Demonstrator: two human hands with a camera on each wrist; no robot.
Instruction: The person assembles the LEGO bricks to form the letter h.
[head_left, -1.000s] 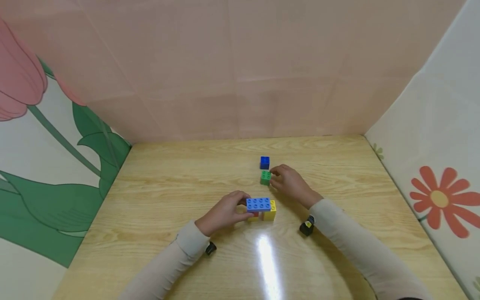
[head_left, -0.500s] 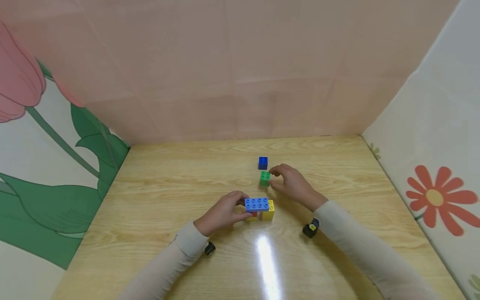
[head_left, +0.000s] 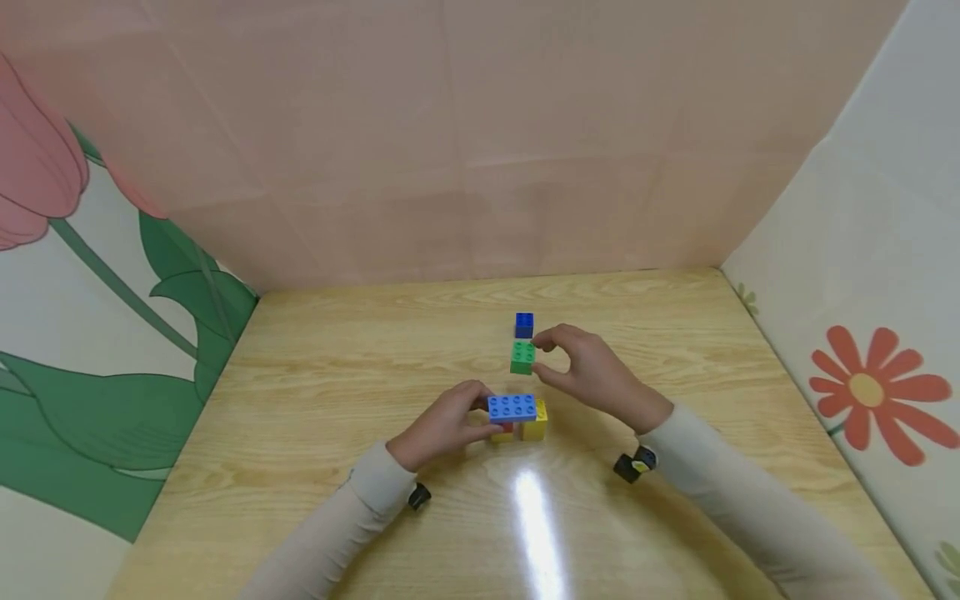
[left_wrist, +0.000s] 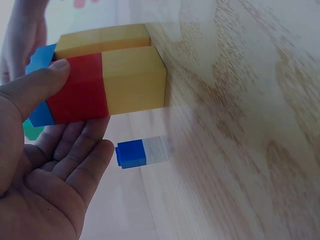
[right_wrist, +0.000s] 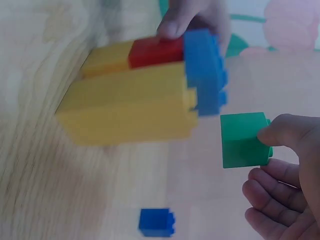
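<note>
My left hand (head_left: 448, 427) grips the left side of a small toy-brick structure, its thumb on the red brick (left_wrist: 79, 89). Across the top lies a light blue brick (head_left: 512, 407) with two rows of studs. Under it, the red brick sits on a yellow brick (left_wrist: 134, 80), and a tall yellow brick (right_wrist: 125, 105) stands alongside. Between thumb and fingers my right hand (head_left: 592, 367) pinches a green brick (right_wrist: 244, 140), which hangs above the table behind the structure. Much of the red brick is hidden in the head view by the blue one.
A dark blue brick (head_left: 524, 325) stands on the wooden table (head_left: 337, 350) just beyond the green one. A pink backdrop (head_left: 465, 217) rises at the table's far edge, with flower-printed panels on both sides. Black wrist cameras hang below both sleeves.
My right hand has taken the green brick between its fingertips and lifted it off the table, shifting it slightly left. My left hand keeps its grip on the structure, practically still.
</note>
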